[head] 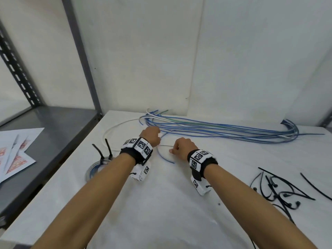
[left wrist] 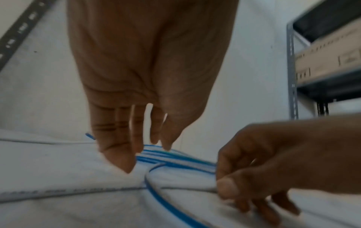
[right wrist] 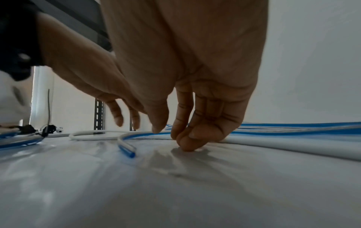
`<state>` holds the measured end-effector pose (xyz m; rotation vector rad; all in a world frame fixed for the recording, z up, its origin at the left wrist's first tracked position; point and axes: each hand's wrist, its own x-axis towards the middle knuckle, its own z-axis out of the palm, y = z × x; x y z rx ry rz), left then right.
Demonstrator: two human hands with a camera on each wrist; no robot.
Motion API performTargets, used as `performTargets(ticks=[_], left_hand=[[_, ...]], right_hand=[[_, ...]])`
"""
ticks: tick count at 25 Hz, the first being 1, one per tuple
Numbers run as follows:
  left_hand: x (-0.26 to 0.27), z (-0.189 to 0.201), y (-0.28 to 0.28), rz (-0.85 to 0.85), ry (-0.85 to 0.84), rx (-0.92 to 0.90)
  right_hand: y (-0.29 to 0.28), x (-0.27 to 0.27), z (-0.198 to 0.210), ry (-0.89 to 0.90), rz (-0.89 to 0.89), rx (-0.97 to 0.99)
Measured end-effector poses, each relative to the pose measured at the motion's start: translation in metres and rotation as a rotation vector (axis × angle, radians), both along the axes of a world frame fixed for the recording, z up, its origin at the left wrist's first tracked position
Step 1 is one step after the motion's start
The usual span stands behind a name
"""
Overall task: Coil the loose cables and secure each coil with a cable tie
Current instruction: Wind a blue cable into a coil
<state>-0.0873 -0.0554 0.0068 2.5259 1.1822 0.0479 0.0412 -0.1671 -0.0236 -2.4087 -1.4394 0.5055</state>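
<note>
A long bundle of blue and white cables (head: 224, 131) lies along the back of the white table (head: 161, 203). One loose blue-and-white cable (head: 165, 157) curves out of it between my hands, its cut end pointing toward me. My left hand (head: 151, 136) hovers at the bundle's left end with fingers (left wrist: 136, 138) straight and pointing down over the cables (left wrist: 175, 160), holding nothing. My right hand (head: 181, 148) has curled fingers on the table and appears to pinch the loose cable (left wrist: 156, 195) between thumb and fingers. The loose cable's end (right wrist: 125, 143) lies left of my right hand (right wrist: 175, 135).
A tied coil (head: 95, 168) with two black ties standing up lies at the left, partly under my left forearm. Several loose black cable ties (head: 280, 191) lie at the right. A white cable (head: 115, 129) loops near the back left. A grey metal shelf (head: 45, 133) holds papers (head: 16, 151).
</note>
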Motion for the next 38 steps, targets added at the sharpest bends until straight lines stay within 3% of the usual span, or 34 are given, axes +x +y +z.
performTargets(ticks=[4,7,9,13,16,20,22,24,28,31,34,38], left_hand=[[0.053,-0.02,0.019,-0.228,0.087,0.164],[0.076,-0.03,0.023,-0.21,0.162,0.359],[0.082,-0.029,0.023,-0.201,0.118,0.381],[0.068,0.012,0.026,-0.345,-0.321,0.134],[0.05,0.066,0.017,-0.391,-0.578,0.101],[0.037,0.12,-0.005,-0.404,-0.859,0.103],[0.031,0.136,-0.015,-0.375,-1.01,0.06],[0.025,0.142,-0.024,-0.366,-1.093,0.003],[0.022,0.137,-0.041,-0.325,-1.188,-0.115],[0.02,0.13,-0.046,-0.267,-1.192,-0.157],[0.023,0.118,-0.044,-0.145,-1.267,-0.145],[0.037,0.096,-0.034,0.185,-1.435,-0.18]], right_hand=[[-0.007,0.027,0.002,0.017,-0.057,0.028],[-0.014,0.047,0.005,0.04,-0.098,0.059],[-0.019,0.057,0.005,0.069,-0.144,0.112],[-0.029,0.073,0.009,0.022,-0.324,0.392],[-0.034,0.082,0.014,-0.045,-0.403,0.508],[-0.054,0.106,0.027,-0.177,-0.536,0.519],[-0.072,0.121,0.037,-0.213,-0.638,0.486],[-0.085,0.126,0.052,-0.194,-0.702,0.582],[-0.084,0.1,0.104,-0.022,-0.544,1.103],[-0.077,0.081,0.141,0.204,-0.414,1.307],[-0.069,0.075,0.148,0.422,-0.333,1.223],[-0.074,0.056,0.12,0.668,-0.276,1.017]])
